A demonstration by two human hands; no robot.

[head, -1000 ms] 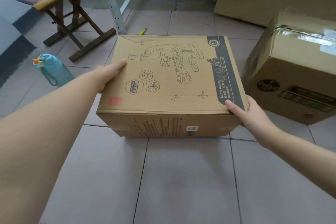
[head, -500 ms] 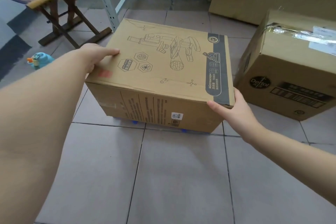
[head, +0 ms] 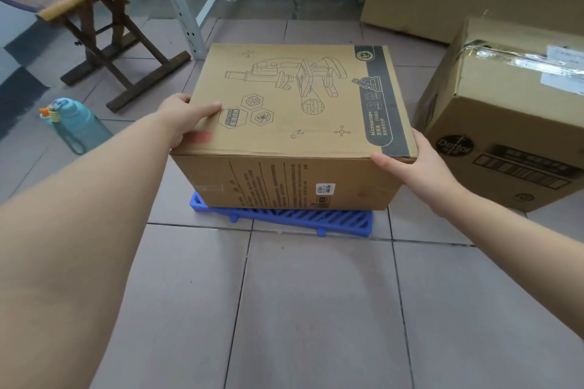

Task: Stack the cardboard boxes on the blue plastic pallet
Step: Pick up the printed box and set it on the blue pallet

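Both hands, left hand (head: 186, 118) and right hand (head: 414, 164), clamp the brown microscope-print cardboard box (head: 294, 123) between them, over the blue plastic pallet (head: 300, 218).

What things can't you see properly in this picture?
- Blue pallet, head view: mostly hidden under the microscope box, so whether the box rests on it is unclear.
- Left hand and right hand: most fingers are hidden behind the box's sides.
- Second box: cut off by the right edge.
- Small print on the microscope box front: too small to read.
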